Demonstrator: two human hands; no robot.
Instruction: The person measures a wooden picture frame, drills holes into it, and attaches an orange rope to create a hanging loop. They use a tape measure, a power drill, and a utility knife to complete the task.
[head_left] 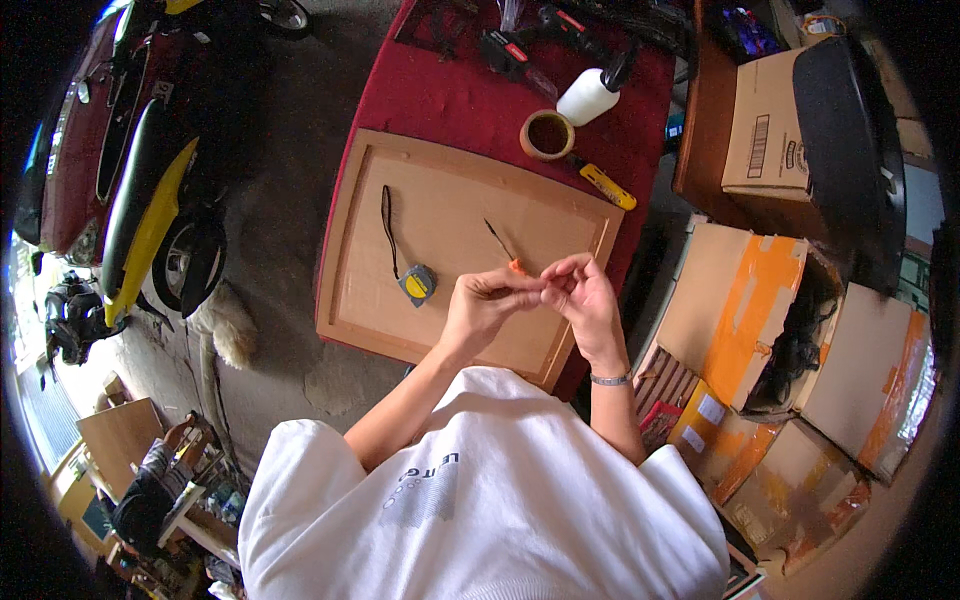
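Observation:
My left hand (492, 298) and my right hand (583, 303) meet over the near right part of a framed brown board (440, 165). The fingertips of both hands are pinched together; whatever lies between them is too small to make out. Partly behind my left fingers is a thin dark-tipped tool with an orange handle (516, 266), its tip pointing away from me on the board. To the left of my hands lies a grey and yellow tape measure (419, 285), its black wrist strap (388, 230) stretched out on the board.
On the red-covered table (410, 95) beyond the board are a tape roll (547, 135), a white bottle (588, 97), a yellow cutter knife (608, 187) and black-and-red tools (515, 55). Cardboard boxes (725, 290) crowd the right side. A motorcycle (150, 220) stands at left.

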